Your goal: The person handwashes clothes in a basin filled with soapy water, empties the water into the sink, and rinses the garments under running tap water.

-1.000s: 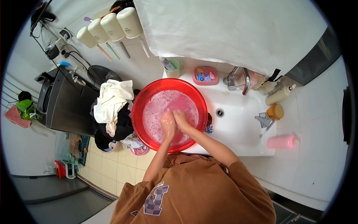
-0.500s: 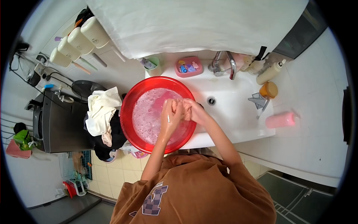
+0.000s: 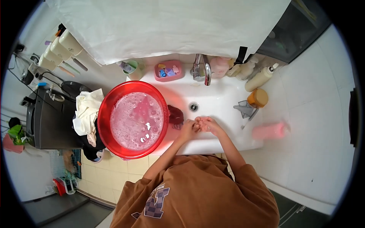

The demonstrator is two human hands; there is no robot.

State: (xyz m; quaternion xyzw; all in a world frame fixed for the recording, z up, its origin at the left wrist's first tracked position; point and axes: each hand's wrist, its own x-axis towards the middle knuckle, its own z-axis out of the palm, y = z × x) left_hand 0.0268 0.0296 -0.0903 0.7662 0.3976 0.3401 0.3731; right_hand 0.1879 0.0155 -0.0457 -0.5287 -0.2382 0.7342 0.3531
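Observation:
My left hand (image 3: 187, 130) and my right hand (image 3: 210, 125) are close together over the near part of the white sink (image 3: 224, 98). The left fingers curl inward, and the right hand is cupped with its palm partly showing. A small brownish patch shows between the fingers; I cannot make out what it is. Just left of my hands, a dark red cloth (image 3: 175, 115) lies in the sink against the red basin (image 3: 165, 98). The basin holds pinkish, foamy water (image 3: 133, 119).
Light and dark clothes (image 3: 86, 112) are piled left of the basin. Along the back are a green cup (image 3: 135, 72), a pink tray (image 3: 168, 71) and the faucet (image 3: 206, 70). A pump bottle (image 3: 261, 78), orange jar (image 3: 258, 98) and pink bottle (image 3: 270, 130) stand at the right.
Both hands have moved right, from above the basin's foamy water to over the sink. The view has shifted right, and the dark red cloth now shows beside the basin.

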